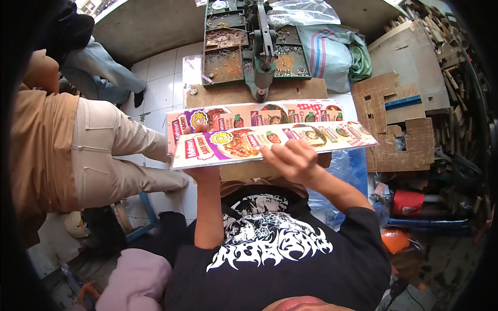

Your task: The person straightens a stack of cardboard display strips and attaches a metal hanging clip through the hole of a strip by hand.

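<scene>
A long laminated printed banner (pixel 249 143) with food pictures is tilted across my lap, in front of the press. Its lower left part is gripped by my left hand (pixel 206 173), mostly hidden below it, with a fingertip showing over the top edge. My right hand (pixel 293 159) has its fingers bent over the banner's lower middle edge; the thumb is hidden. Behind it lies a second, similar banner (pixel 181 116), partly covered. A dark metal hand press (pixel 263 78) stands just beyond both banners.
Compartment trays (pixel 224 66) with small metal rings flank the press on a wooden board (pixel 218 97). A striped sack (pixel 327 57) is behind on the right, near cut wooden panels (pixel 415 142). One person in beige trousers (pixel 111 150) stands close on the left; another person's pink sleeve (pixel 135 280) is lower left.
</scene>
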A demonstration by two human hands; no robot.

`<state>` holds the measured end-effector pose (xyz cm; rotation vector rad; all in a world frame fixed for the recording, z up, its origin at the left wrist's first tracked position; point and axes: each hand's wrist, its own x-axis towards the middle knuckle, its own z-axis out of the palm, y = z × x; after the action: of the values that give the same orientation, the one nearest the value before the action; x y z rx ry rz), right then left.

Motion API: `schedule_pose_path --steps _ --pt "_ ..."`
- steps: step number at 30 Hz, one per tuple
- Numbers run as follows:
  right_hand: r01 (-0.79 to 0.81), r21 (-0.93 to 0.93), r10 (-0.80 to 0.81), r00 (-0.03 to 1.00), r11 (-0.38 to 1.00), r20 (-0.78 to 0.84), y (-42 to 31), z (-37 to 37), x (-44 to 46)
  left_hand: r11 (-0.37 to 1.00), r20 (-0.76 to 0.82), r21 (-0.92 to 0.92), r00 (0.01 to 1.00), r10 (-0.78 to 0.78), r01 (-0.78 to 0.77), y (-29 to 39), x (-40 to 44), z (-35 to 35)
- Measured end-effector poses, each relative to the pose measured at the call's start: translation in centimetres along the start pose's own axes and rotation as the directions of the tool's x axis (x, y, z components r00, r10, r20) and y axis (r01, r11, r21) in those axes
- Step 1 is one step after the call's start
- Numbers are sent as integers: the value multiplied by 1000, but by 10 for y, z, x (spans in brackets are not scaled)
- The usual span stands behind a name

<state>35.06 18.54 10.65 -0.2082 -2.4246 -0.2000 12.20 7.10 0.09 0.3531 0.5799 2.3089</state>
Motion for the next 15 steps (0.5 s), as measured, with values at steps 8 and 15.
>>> schedule_pose_path --steps 8,15 --pt "-101 91 113 985 991 -132 -26 72 -22 939 -364 343 924 117 17 34 -19 33" --pt "-259 430 259 964 865 59 -18 82 -24 618 -370 755 921 124 220 29 -1 -6"
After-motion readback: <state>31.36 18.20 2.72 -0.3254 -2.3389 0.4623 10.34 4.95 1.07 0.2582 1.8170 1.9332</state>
